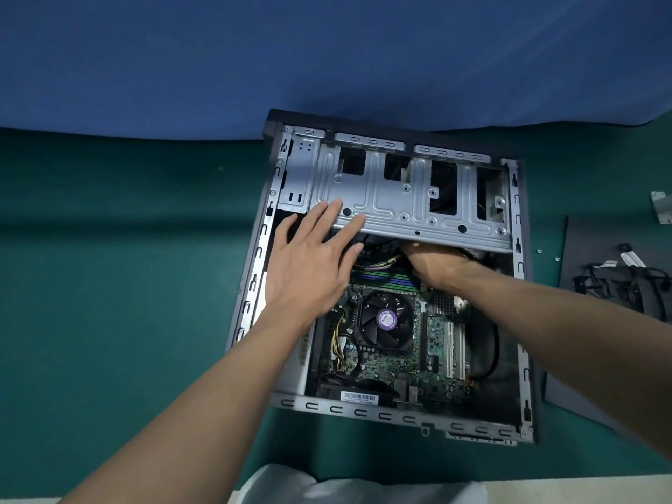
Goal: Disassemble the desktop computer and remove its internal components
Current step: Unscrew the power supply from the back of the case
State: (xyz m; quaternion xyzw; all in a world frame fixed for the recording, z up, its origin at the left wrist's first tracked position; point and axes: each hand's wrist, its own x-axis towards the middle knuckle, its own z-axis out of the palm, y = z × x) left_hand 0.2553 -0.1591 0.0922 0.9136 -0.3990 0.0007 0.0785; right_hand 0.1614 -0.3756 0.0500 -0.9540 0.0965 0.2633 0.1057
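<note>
An open desktop computer case (254, 271) lies on its side on a green table. Inside it a green motherboard (400, 369) carries a black CPU fan (386, 321). A grey metal drive cage (407, 198) spans the far half of the case. My left hand (312, 260) rests on the cage's near left edge, fingers straight and spread over the metal. My right hand (432, 265) reaches under the cage's near edge above the memory slots. Its fingers are hidden beneath the metal, so what they touch cannot be seen.
A dark side panel (574, 256) lies on the table at the right with black cables (618, 285) on it. A small metal bracket (662, 207) sits at the far right, and two loose screws (548, 255) lie near the case. A blue cloth wall stands behind.
</note>
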